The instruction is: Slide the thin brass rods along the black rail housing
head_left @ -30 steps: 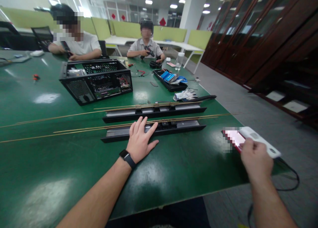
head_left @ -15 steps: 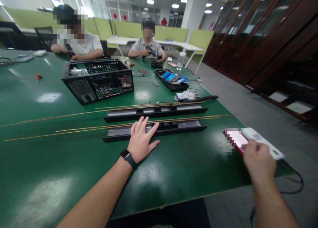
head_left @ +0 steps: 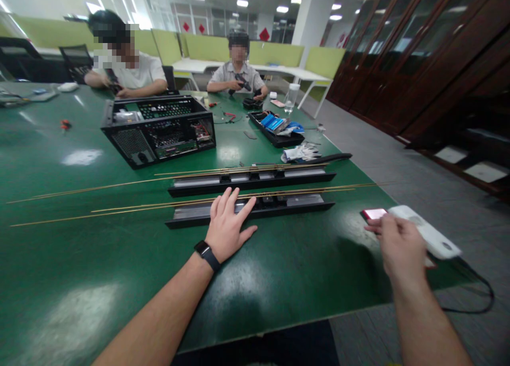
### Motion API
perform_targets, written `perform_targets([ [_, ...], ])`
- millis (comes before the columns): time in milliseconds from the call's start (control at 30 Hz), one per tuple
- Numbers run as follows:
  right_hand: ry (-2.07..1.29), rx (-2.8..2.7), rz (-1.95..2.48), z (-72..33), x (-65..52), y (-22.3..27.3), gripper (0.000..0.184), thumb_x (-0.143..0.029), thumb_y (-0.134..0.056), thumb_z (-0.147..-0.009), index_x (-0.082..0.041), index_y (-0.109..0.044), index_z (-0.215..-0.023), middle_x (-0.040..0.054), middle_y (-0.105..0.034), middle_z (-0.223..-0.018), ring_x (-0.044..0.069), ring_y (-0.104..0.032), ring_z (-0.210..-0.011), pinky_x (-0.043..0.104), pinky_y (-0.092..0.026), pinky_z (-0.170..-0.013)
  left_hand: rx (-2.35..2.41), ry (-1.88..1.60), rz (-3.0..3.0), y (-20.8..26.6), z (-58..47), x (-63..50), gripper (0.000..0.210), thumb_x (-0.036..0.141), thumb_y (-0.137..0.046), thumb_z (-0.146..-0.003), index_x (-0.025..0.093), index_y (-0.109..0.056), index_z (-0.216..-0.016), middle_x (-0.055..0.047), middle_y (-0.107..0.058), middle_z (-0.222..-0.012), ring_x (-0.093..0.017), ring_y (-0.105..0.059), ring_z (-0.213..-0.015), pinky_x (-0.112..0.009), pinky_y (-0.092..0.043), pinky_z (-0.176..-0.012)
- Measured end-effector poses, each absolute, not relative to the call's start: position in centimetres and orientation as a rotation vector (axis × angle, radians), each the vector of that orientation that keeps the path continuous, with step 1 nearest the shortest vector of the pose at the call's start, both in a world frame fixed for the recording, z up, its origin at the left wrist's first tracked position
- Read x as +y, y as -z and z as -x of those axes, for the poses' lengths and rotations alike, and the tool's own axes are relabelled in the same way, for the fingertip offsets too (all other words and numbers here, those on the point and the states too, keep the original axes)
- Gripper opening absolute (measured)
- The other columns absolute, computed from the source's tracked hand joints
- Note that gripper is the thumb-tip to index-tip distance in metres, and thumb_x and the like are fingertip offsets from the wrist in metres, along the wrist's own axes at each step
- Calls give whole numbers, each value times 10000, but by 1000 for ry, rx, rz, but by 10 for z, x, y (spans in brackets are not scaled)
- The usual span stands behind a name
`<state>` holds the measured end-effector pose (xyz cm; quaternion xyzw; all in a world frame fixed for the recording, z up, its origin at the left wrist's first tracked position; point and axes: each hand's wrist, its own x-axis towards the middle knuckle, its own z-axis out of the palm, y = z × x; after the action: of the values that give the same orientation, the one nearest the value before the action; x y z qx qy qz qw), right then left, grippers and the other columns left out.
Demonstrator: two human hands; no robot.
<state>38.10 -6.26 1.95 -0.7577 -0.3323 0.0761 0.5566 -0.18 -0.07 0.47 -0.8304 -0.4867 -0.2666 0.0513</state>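
Note:
My left hand [head_left: 227,222], with a dark watch on its wrist, lies spread over the nearer black channel-shaped rail [head_left: 187,212]. Its fingertips reach the thin golden rods [head_left: 131,206] resting along that rail. A matching rail [head_left: 195,181] lies just behind, also with thin rods along it. At the right, my right hand [head_left: 402,244] hovers over or touches a red-edged phone [head_left: 373,213] with a lit screen. Its fingers are loosely bent and partly apart, and the hand hides most of the phone. Beside it lies a white oblong device [head_left: 438,241] with a black cable.
An open black computer case [head_left: 159,132] stands at the back left. Farther right are a black tray [head_left: 279,137] with blue parts, white gloves [head_left: 300,152] and a water bottle [head_left: 291,98]. Two people sit across the green table [head_left: 119,260], handling dark objects. The table's right edge drops to the floor.
My right hand has shifted left over the phone, covering more of its screen, and its fingers now reach out to the left. My left hand stays in place on the rail.

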Motion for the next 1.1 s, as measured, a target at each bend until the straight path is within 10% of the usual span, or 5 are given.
perform_targets([
  [367, -1181, -702, 1399, -272, 7, -43, 230, -362, -605, -936, -133, -614, -950, 77, -696, -680, 107, -550, -381, 154, -244, -257, -1492, 791, 2523, -6, 2, -1, 711, 481, -708, -823, 351, -446, -1472, -138, -288, -1606, -373, -217, -1497, -556, -213, -1181],
  [1100, -1138, -588, 1334, -265, 31, -27, 179, -252, -629, -932, -149, -574, -795, 17, -643, -596, 77, -505, -333, 144, -258, -208, -1526, 787, 2543, -8, 0, -2, 722, 472, -720, -818, 361, -438, -1473, -129, -257, -1621, -377, -166, -1514, -572, -219, -1183],
])
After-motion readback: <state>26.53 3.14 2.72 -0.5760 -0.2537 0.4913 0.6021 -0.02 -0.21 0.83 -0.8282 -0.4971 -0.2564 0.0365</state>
